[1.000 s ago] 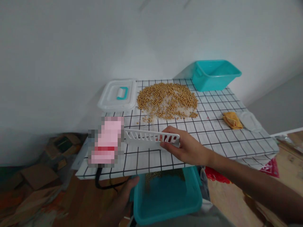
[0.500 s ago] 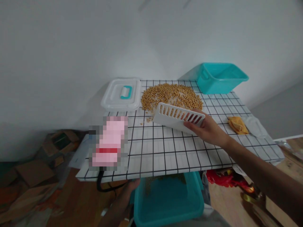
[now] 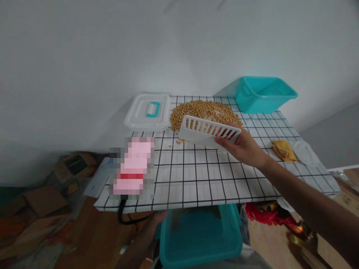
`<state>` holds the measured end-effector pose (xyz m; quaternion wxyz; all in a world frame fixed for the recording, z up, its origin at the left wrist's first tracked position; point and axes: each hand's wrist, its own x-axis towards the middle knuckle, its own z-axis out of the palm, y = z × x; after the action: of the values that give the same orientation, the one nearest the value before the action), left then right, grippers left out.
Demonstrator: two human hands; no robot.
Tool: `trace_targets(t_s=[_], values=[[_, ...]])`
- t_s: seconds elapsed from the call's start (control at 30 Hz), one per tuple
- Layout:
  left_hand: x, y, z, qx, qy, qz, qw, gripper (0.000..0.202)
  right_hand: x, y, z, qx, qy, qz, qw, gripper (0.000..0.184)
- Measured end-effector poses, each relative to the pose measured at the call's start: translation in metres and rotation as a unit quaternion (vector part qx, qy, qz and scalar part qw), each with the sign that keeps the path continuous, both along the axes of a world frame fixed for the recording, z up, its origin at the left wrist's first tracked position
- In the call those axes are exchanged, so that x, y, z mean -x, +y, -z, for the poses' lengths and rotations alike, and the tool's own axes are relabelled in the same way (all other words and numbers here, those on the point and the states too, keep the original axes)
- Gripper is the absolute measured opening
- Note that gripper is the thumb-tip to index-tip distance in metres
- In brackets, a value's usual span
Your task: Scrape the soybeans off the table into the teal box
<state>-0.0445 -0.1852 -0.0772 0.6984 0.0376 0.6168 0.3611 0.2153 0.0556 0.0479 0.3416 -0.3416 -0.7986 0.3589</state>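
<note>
My right hand [image 3: 238,144] is closed on the right end of a white plastic piece with a row of slots along its upper edge [image 3: 209,132]. It stands on edge at the near side of a spread pile of soybeans [image 3: 206,108], some showing through the slots. A few loose beans [image 3: 179,142] lie by its left end. Below the table's front edge, my left hand [image 3: 158,220] grips the left side of a teal bin [image 3: 200,257]. Beans show at the bin's far end, partly under the tabletop. Most of the left fingers are hidden.
On the grid-patterned tablecloth [image 3: 168,190] sit a clear lid with a teal handle [image 3: 137,119], a blurred-out pink object [image 3: 134,164], another teal bin [image 3: 258,102] and a folded yellow cloth [image 3: 284,150] beside a white one [image 3: 305,152]. Cardboard boxes [image 3: 42,205] stand on the floor at left.
My right hand and the white slotted piece have moved slightly away from me and left, toward the bean pile. My left hand and the bin below have stayed in place. The view has shifted slightly.
</note>
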Motion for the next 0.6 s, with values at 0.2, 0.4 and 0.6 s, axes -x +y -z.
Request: trace_targets(t_s=[0.2,0.4,0.6], values=[[-0.001,0.002,-0.007,0.012,0.012,-0.008,1.0,0.04,0.033,0.007,0.003,-0.083,-0.027,-0.008,0.996,0.011],[-0.003,0.003,-0.013,0.013,0.007,-0.001,1.0,0.03,0.042,0.003,0.0,-0.084,-0.042,-0.066,0.993,0.012],[-0.005,0.003,-0.01,0.004,0.014,-0.01,1.0,0.025,0.032,-0.004,-0.003,-0.061,-0.029,-0.128,0.989,0.012]])
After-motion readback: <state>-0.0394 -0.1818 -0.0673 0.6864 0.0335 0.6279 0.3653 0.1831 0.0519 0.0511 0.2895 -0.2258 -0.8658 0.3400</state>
